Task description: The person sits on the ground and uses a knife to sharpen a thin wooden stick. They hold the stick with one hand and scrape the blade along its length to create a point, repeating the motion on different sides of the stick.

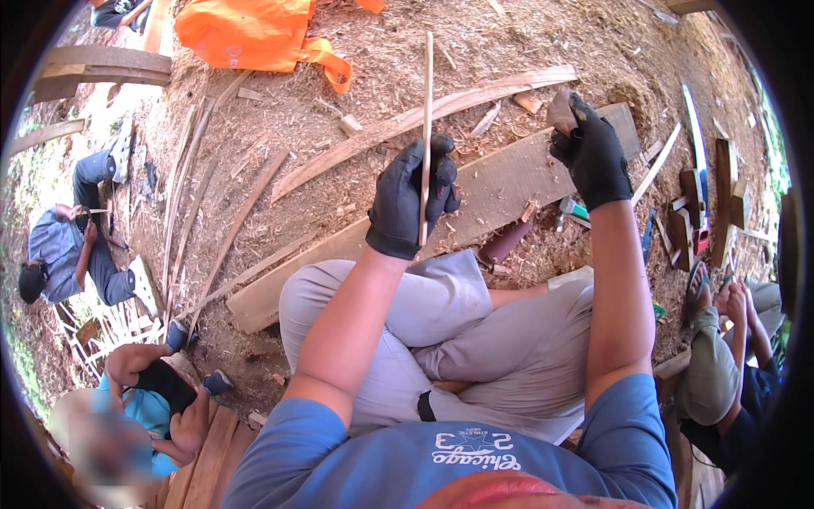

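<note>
Around, long plank [509,182], orange bag [246,34], curved wood strips [203,195]

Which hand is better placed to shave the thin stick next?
The right hand. It grips a brown tool raised over the plank, free to move. The left hand is busy holding the stick upright, so it probably just steadies it.
</note>
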A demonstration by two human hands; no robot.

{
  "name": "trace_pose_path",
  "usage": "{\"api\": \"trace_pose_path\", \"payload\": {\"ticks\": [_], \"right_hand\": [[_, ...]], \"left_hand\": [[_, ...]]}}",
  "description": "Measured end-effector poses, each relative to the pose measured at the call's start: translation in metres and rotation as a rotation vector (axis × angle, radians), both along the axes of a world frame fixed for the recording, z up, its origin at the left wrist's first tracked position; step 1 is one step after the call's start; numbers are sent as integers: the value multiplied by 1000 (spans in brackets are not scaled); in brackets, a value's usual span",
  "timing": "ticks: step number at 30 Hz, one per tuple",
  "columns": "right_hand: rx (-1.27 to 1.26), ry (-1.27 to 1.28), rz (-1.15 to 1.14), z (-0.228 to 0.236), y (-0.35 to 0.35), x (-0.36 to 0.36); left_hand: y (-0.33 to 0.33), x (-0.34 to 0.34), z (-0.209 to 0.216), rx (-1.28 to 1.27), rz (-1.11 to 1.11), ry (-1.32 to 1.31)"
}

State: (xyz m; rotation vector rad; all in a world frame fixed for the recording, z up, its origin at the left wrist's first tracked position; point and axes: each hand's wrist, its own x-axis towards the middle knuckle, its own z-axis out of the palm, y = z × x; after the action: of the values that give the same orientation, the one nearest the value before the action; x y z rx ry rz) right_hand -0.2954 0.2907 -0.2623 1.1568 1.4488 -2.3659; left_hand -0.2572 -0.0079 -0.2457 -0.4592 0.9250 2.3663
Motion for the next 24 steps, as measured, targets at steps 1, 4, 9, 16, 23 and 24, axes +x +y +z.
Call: {"api": "trace_pose_path", "payload": {"ticks": [1,4,9,16,23,24], "right_hand": [[3,14,6,3,-3,-1],[21,-19,5,13,-11,1],[55,-4,76,6,-10,5],[26,-24,92,-4,-1,-2],[27,7,79,7,-13,3],[3,26,104,4,-10,3]], "left_hand": [[-3,-2,-1,11,17,5],[-8,-3,-5,62,-16,121],[-7,1,5,73,-36,99],[-5,-8,23,-138,-152,166],[1,-6,18,-311,-240,163],[4,-5,18,-378,-274,163]]}}
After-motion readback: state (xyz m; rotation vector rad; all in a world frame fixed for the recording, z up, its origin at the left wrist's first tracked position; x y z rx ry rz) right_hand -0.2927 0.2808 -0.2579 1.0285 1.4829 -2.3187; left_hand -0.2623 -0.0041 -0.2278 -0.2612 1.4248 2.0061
